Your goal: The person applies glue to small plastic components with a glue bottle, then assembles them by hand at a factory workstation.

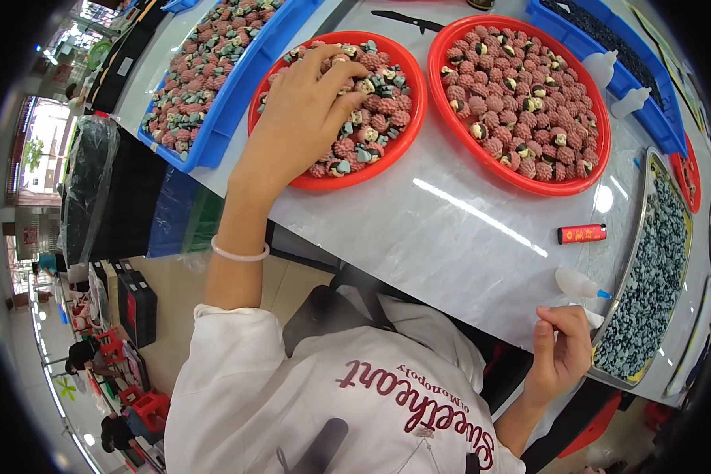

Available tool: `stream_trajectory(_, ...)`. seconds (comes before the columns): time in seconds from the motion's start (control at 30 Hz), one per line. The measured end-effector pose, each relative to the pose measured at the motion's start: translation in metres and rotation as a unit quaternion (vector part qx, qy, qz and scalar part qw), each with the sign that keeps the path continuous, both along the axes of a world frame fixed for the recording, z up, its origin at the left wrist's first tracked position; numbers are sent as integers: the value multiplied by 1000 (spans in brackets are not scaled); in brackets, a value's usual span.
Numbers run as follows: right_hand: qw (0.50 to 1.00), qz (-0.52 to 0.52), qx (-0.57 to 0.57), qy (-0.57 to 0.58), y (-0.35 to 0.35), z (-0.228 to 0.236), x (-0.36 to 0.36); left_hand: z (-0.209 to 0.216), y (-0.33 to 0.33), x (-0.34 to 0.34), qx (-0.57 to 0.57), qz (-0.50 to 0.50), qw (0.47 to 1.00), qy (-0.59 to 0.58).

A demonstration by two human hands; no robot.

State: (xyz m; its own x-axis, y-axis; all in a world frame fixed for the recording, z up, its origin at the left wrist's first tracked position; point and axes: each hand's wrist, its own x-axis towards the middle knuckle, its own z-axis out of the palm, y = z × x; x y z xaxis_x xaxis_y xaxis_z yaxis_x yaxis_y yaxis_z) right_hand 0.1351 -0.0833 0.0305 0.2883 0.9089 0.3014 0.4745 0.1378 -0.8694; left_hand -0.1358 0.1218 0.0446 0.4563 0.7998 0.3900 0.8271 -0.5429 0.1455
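Note:
My left hand (304, 110) reaches over a red round tray (416, 110) at the upper left. Its fingers are spread and bent down among small ridged pink pieces (344, 148) mixed with pale blue and cream bits; nothing shows gripped in them. At the lower right, my right hand (561, 353) is closed near the table edge, thumb and forefinger drawn together; whatever they hold, if anything, cannot be made out. Just beyond it lie a small white object (594, 317) and a white squeeze bottle (581, 283) with a blue tip.
A second red tray (600, 162) holds pink pieces with black and cream parts. Blue bins stand left (205, 146) and far right (667, 118). A metal tray (620, 304) of dark bluish pieces, a red cylinder (582, 234), white bottles (632, 103) and a black tool (407, 20) share the table.

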Motion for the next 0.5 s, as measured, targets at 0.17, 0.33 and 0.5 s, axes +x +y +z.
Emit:
stream_trajectory(0.17, 999, 5, -41, 20, -5, 1, 4, 9, -21, -6, -11, 98, 995, -15)
stream_trajectory(0.33, 998, 18, -46, 27, -5, -1, 5, -15, -12, -1, 13, 104, 994, -15)
stream_trajectory(0.5, 999, 9, -30, 22, 0, 1, 0, -21, -4, -3, -9, 72, 997, 20)
